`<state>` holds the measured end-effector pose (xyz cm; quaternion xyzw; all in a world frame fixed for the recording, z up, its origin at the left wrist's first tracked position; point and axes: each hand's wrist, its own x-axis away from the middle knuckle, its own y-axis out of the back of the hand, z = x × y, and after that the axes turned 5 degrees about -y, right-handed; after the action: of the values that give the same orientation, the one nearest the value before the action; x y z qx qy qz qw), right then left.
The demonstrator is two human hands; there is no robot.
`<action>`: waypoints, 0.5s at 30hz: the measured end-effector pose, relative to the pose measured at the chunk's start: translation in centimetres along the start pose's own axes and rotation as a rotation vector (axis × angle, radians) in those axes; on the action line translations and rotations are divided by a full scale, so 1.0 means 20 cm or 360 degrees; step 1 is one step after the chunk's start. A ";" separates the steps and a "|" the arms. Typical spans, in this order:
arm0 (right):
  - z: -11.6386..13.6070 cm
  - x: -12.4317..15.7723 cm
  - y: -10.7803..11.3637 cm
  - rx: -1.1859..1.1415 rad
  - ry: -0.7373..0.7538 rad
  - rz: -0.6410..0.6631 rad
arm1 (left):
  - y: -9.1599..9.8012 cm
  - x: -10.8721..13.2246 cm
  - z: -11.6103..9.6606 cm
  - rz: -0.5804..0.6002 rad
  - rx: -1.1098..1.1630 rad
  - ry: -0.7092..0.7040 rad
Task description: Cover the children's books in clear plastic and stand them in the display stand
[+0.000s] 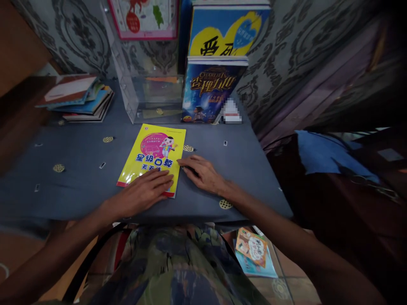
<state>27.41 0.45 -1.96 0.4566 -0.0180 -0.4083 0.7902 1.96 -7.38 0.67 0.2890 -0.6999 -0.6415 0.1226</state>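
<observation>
A yellow book (132, 163) with a pink circle and a cartoon child on its cover lies closed and slightly slanted on the grey-blue tablecloth. My left hand (144, 189) rests flat across its lower part, fingers stretched out and covering some of the print. At the book's right edge is my right hand (203, 174), its fingers bent and the fingertips pinching the edge of the cover. The underside of that grip is hidden.
A clear plastic rack (127, 93) stands behind, with a dark blue book (206, 91) and a blue-yellow book (216, 29) in it. Stacked books (85, 99) lie at the back left. More books (254, 254) sit below the table's front edge, at right.
</observation>
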 end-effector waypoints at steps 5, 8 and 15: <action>-0.02 -0.03 0.00 0.0009 0.0003 -0.0008 | -0.07 -0.05 0.01 -0.0099 -0.0150 0.0045; -0.03 -0.05 0.01 0.0031 0.0023 -0.0005 | -0.09 -0.09 0.03 -0.0119 -0.0221 0.0046; -0.04 -0.05 0.02 -0.0017 0.0000 0.0015 | -0.08 -0.13 0.04 -0.0091 -0.0378 0.0023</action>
<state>27.29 1.81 -1.71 0.4522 -0.0180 -0.4046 0.7947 4.00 -5.20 -0.58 0.2971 -0.6096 -0.7210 0.1426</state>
